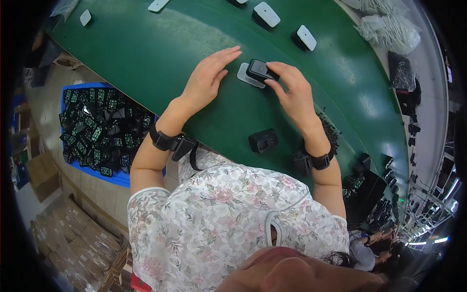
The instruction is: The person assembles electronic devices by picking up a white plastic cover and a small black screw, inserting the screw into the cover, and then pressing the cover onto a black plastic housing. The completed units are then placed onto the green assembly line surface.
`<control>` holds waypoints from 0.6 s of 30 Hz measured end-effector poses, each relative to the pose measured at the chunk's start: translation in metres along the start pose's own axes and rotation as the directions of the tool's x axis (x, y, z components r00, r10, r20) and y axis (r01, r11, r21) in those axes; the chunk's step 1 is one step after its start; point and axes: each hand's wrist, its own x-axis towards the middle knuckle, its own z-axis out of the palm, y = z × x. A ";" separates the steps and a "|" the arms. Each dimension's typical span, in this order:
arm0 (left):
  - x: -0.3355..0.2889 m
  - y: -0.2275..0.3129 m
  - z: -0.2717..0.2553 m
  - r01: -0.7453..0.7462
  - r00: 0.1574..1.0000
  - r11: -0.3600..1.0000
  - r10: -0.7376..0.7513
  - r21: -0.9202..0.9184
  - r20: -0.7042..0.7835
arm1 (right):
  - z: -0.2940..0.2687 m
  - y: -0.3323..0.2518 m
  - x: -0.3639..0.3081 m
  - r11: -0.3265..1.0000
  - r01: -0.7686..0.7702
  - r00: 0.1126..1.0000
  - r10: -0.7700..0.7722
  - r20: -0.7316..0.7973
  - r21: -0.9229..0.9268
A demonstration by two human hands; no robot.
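My right hand [295, 91] grips a small black plastic housing [258, 69] between thumb and fingers. A flat pale grey plate [244, 79] lies on the green table under the housing's left side, partly covered by it. To the left of these, my left hand [208, 78] is stretched out with its fingers straight, apart from both pieces and holding nothing. Closer to my body, a second black housing [263, 141] rests on the table. Beside my right wrist is a scatter of tiny black parts [330, 131], partly hidden by the forearm.
White-topped black units [266, 14] stand at the table's far side. A blue crate [82, 170] of circuit boards is on the left, near cardboard boxes [43, 176]. Right, a black box [362, 199] sits among more units. Clear plastic bags [391, 34] lie beyond the table.
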 end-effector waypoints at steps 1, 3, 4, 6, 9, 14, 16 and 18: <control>-0.001 -0.001 0.000 -0.005 1.000 1.000 0.005 0.020 0.018 | 0.003 -0.001 0.002 1.000 0.002 1.000 -0.002 0.007 0.002; -0.002 -0.001 0.001 -0.006 0.999 0.999 0.004 0.039 0.035 | 0.008 -0.004 0.005 1.000 0.022 1.000 -0.022 0.022 -0.020; -0.002 0.001 0.001 -0.019 0.998 0.998 0.015 0.062 0.062 | 0.010 -0.006 0.006 1.000 0.023 0.999 -0.023 0.027 -0.018; -0.002 0.000 0.001 -0.028 0.996 0.996 0.021 0.084 0.088 | 0.013 -0.011 0.009 0.998 0.043 0.998 -0.040 0.052 -0.046; -0.004 -0.002 0.002 -0.050 0.991 0.985 0.028 0.165 0.135 | 0.017 -0.011 0.011 0.996 0.035 0.997 -0.029 0.078 -0.077; -0.005 -0.004 0.005 -0.100 0.981 0.958 0.050 0.268 0.188 | 0.016 -0.012 0.008 0.988 0.071 0.995 -0.062 0.074 -0.136; -0.006 -0.001 0.006 -0.101 0.980 0.957 0.049 0.274 0.192 | 0.015 -0.012 0.006 0.985 0.077 0.995 -0.066 0.076 -0.154; -0.007 0.002 0.006 -0.104 0.979 0.955 0.049 0.279 0.197 | 0.015 -0.012 0.004 0.983 0.101 0.993 -0.091 0.069 -0.154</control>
